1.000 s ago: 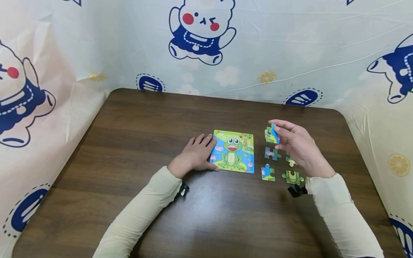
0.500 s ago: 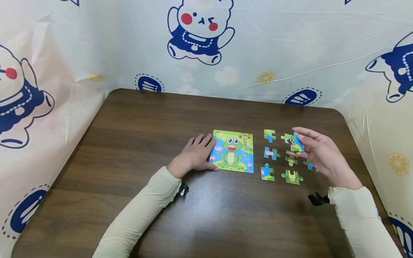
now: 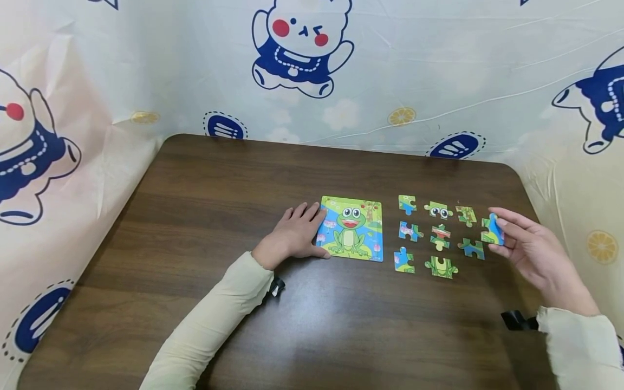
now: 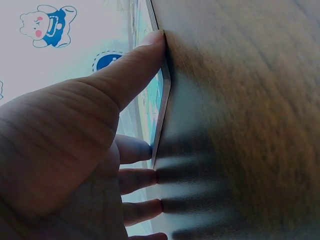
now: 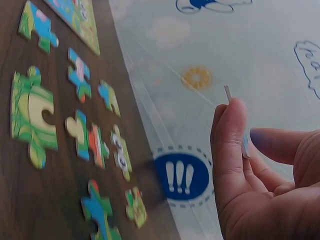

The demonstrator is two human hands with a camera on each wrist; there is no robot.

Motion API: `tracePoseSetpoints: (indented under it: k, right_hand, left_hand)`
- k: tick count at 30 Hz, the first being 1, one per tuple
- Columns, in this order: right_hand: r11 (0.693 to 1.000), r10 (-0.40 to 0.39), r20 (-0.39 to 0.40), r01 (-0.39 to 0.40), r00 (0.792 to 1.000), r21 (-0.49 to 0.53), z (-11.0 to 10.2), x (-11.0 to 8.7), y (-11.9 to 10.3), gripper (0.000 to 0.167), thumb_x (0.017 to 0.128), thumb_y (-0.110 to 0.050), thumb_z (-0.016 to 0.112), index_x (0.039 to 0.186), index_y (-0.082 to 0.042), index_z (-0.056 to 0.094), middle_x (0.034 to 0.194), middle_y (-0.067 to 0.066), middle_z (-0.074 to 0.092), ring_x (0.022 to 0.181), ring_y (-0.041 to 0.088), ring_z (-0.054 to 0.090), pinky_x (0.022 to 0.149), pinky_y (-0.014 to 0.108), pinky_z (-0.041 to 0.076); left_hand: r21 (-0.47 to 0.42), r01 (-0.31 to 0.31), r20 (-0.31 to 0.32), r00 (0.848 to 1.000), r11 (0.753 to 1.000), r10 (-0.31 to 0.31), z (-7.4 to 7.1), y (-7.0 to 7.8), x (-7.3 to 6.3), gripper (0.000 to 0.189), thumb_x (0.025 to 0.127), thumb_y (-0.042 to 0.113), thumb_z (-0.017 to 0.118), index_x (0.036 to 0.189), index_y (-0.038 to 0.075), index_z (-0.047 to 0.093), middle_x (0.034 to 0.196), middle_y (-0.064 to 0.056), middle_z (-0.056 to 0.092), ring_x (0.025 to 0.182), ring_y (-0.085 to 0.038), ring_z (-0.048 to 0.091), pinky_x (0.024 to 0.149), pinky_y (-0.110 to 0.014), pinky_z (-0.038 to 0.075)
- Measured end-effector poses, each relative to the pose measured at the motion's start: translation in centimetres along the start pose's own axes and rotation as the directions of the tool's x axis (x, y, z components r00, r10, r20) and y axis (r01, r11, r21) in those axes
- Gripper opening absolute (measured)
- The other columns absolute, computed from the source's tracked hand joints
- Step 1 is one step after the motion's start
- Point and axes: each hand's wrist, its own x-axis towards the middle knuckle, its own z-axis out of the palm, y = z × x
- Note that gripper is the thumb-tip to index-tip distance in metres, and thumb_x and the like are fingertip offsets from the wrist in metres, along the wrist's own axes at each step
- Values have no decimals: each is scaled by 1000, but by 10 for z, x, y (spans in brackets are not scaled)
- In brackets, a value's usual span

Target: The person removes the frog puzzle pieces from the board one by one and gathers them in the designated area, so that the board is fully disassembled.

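A square frog puzzle board (image 3: 349,229) lies flat on the table. My left hand (image 3: 294,234) rests at its left edge with fingers spread; in the left wrist view the thumb (image 4: 142,55) touches the board's rim. My right hand (image 3: 541,252) pinches a blue and green puzzle piece (image 3: 492,229) above the table, right of the other pieces. The right wrist view shows that piece nearly edge-on between thumb and fingers. Loose pieces lie in rows, among them one with frog eyes (image 3: 438,210), a frog-belly piece (image 3: 441,267) and a blue-green piece (image 3: 471,248).
The brown wooden table (image 3: 312,336) has a rounded back edge. A printed cloth curtain (image 3: 185,65) hangs behind it and along both sides. More pieces, such as a tree piece (image 3: 466,215) and a corner piece (image 3: 407,205), lie between the board and my right hand.
My right hand has carried the pinched piece rightward across the rows, from near the left column to beyond the right one, uncovering pieces beneath. My left hand and the board have stayed put.
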Motion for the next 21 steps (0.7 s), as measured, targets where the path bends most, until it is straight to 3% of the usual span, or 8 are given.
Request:
tracePoseSetpoints:
  k: [8, 12, 21]
  right_hand:
    - [999, -12, 1, 12, 1000, 46, -21, -14, 0, 37, 107, -1, 41, 126, -12, 72, 102, 4, 75, 85, 18, 74, 71, 31, 62]
    - [1000, -13, -31, 13, 999, -3, -23, -16, 0, 36, 107, -3, 43, 127, -14, 71, 102, 3, 75, 84, 17, 74, 71, 30, 62]
    - [1000, 5, 16, -5, 1000, 26, -24, -15, 2, 38, 108, -3, 40, 128, -13, 71, 105, 4, 76, 86, 19, 75, 72, 32, 63]
  left_hand:
    - [7, -3, -4, 1000, 1000, 3, -1, 0, 0, 108, 86, 70, 66, 165, 17, 15, 172, -9, 10, 159, -36, 11, 126, -57, 16]
    - [5, -1, -8, 1000, 1000, 1, -1, 0, 0, 108, 86, 70, 66, 165, 17, 14, 172, -9, 9, 159, -36, 10, 126, -57, 16]
    - [3, 2, -17, 1000, 1000, -2, 1, -1, 1, 109, 85, 70, 66, 165, 18, 14, 173, -8, 9, 159, -36, 9, 126, -57, 17]
